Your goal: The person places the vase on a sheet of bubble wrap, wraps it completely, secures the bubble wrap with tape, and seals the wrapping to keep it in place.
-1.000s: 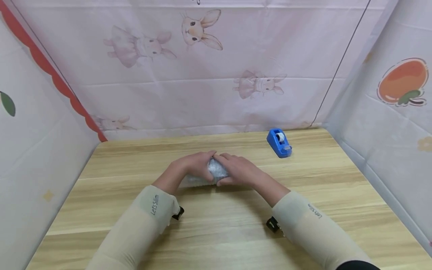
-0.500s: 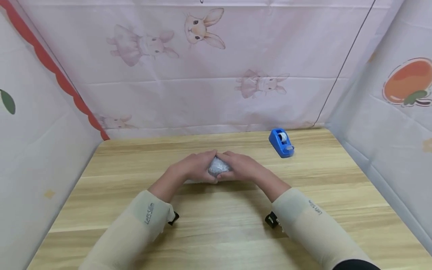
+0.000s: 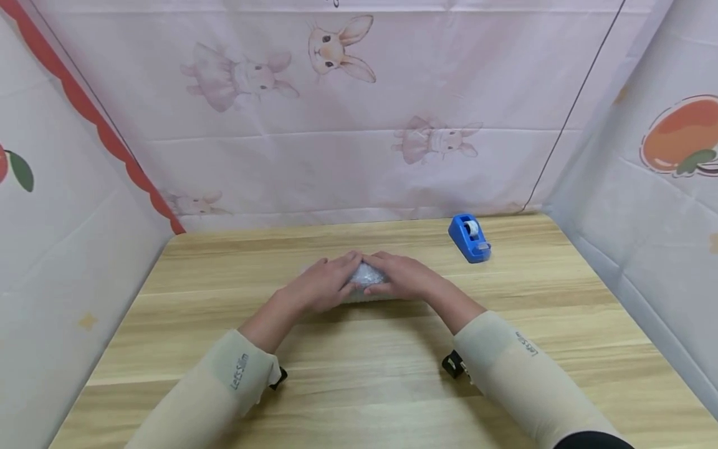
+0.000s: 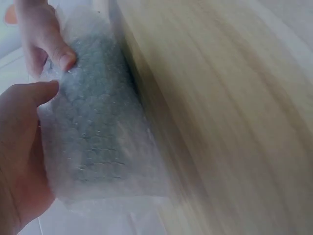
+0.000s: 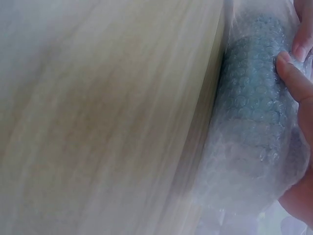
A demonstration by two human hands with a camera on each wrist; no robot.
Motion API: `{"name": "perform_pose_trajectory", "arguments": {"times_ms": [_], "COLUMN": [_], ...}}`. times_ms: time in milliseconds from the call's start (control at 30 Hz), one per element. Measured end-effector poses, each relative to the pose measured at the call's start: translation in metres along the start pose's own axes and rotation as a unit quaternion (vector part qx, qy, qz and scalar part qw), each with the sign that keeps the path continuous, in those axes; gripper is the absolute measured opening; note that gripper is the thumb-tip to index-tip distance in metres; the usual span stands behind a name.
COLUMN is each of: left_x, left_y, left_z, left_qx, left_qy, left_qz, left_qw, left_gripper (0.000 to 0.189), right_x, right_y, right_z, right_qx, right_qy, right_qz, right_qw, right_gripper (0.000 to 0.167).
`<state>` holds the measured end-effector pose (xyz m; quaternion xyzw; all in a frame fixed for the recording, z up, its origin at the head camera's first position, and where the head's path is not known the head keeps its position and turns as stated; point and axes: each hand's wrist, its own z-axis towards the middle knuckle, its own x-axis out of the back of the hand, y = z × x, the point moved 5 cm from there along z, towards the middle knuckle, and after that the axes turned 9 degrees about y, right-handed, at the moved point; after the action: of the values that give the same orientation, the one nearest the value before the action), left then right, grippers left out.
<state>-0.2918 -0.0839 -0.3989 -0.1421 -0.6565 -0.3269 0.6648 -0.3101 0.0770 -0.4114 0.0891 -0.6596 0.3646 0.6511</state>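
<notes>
A roll-shaped bundle in clear bubble wrap (image 3: 366,275) lies crosswise on the wooden table, mostly covered by both hands. Something greenish-blue and roughly cylindrical shows through the wrap (image 4: 98,112); its kind cannot be made out. My left hand (image 3: 321,285) holds the bundle's left part, fingers over the top and thumb on the near side. My right hand (image 3: 406,278) grips the right part, its thumb (image 5: 295,81) pressing on the wrap. The fingertips of both hands meet above the bundle. Loose wrap extends past the contents at the ends.
A blue tape dispenser (image 3: 470,239) with a roll of tape stands at the back right of the table (image 3: 359,386). Printed cloth walls (image 3: 348,168) enclose the table's back, left and right sides.
My left hand has shifted slightly left and toward me, turning flatter over the bundle. The right hand has barely moved. More of the bundle's lower edge shows under the right hand.
</notes>
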Motion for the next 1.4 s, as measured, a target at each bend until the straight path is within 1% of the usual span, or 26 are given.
{"name": "perform_pose_trajectory", "arguments": {"times_ms": [100,167,233,300,400,467,567,633,667,700,733,800,833,900,933,967,1000,1033,1067,1133,1233,1300,1333,1367,1400], "left_x": [0.003,0.003,0.003,0.003,0.003,0.003,0.003,0.003,0.004,0.004,0.004,0.004,0.005,0.005,0.006,0.006,0.006,0.007,0.008,0.008,0.009,0.011,0.013,0.014,0.015], "left_y": [0.001,0.0,-0.001,-0.002,-0.003,-0.004,-0.006,-0.008,-0.008,-0.009,-0.01,-0.012,-0.012,-0.013,-0.013,-0.013,-0.013,-0.013,-0.013,-0.013,-0.013,-0.012,-0.011,-0.009,-0.006], "left_z": [-0.002,-0.001,-0.001,0.0,0.001,0.002,0.003,0.004,0.005,0.005,0.006,0.007,0.007,0.007,0.008,0.008,0.008,0.008,0.008,0.008,0.006,0.004,0.002,0.001,0.0], "left_qx": [-0.019,-0.022,-0.017,-0.01,0.003,0.014,0.036,0.05,0.058,0.066,0.076,0.094,0.101,0.111,0.115,0.116,0.119,0.119,0.119,0.116,0.101,0.075,0.05,0.017,-0.021], "left_qy": [0.044,0.074,0.093,0.101,0.101,0.101,0.11,0.121,0.127,0.131,0.134,0.133,0.131,0.123,0.118,0.115,0.112,0.111,0.111,0.11,0.113,0.128,0.141,0.158,0.179], "left_qz": [-0.016,-0.033,-0.058,-0.08,-0.106,-0.125,-0.164,-0.188,-0.202,-0.214,-0.225,-0.242,-0.249,-0.251,-0.251,-0.248,-0.247,-0.243,-0.24,-0.238,-0.226,-0.194,-0.166,-0.129,-0.088], "left_qw": [0.9987,0.9964,0.9939,0.9916,0.9892,0.9868,0.9797,0.9734,0.9694,0.9657,0.9621,0.9566,0.9543,0.9537,0.9539,0.9547,0.9552,0.9562,0.957,0.958,0.9623,0.9698,0.9747,0.9788,0.9796], "left_gripper": [0.055,0.049,0.045,0.042,0.039,0.037,0.032,0.028,0.026,0.023,0.02,0.015,0.012,0.007,0.004,0.003,0.003,0.005,0.006,0.008,0.007,0.006,0.007,0.009,0.011], "right_x": [0.001,0.002,0.002,0.002,0.001,0.001,0.003,0.006,0.007,0.008,0.009,0.01,0.01,0.01,0.01,0.01,0.01,0.011,0.011,0.011,0.011,0.011,0.01,0.01,0.01], "right_y": [0.0,0.0,0.0,0.0,0.0,-0.002,-0.006,-0.011,-0.014,-0.017,-0.021,-0.029,-0.032,-0.038,-0.04,-0.042,-0.043,-0.044,-0.045,-0.045,-0.043,-0.042,-0.041,-0.041,-0.04], "right_z": [-0.001,-0.002,-0.002,-0.003,-0.005,-0.006,-0.01,-0.013,-0.015,-0.017,-0.019,-0.023,-0.024,-0.026,-0.026,-0.027,-0.026,-0.026,-0.026,-0.024,-0.023,-0.023,-0.023,-0.024,-0.024], "right_qx": [-0.004,-0.005,-0.002,0.005,0.02,0.033,0.057,0.092,0.113,0.136,0.162,0.21,0.229,0.257,0.266,0.271,0.273,0.272,0.269,0.258,0.241,0.235,0.233,0.231,0.23], "right_qy": [-0.002,-0.003,-0.004,-0.002,0.011,0.032,0.088,0.141,0.168,0.195,0.221,0.263,0.278,0.299,0.305,0.307,0.308,0.308,0.304,0.29,0.25,0.222,0.21,0.201,0.194], "right_qz": [0.008,0.012,0.013,0.015,0.021,0.028,0.031,0.014,-0.004,-0.025,-0.05,-0.096,-0.116,-0.137,-0.145,-0.146,-0.146,-0.142,-0.135,-0.12,-0.096,-0.106,-0.119,-0.131,-0.146], "right_qw": [1.0,0.9999,0.9999,0.9999,0.9995,0.9985,0.994,0.9857,0.9793,0.971,0.9605,0.9366,0.9255,0.9089,0.9029,0.9007,0.8996,0.9007,0.9038,0.9138,0.9328,0.9404,0.942,0.9431,0.9424], "right_gripper": [0.078,0.077,0.077,0.076,0.069,0.061,0.051,0.045,0.042,0.039,0.036,0.031,0.03,0.026,0.024,0.022,0.018,0.016,0.014,0.013,0.027,0.04,0.045,0.05,0.051]}}
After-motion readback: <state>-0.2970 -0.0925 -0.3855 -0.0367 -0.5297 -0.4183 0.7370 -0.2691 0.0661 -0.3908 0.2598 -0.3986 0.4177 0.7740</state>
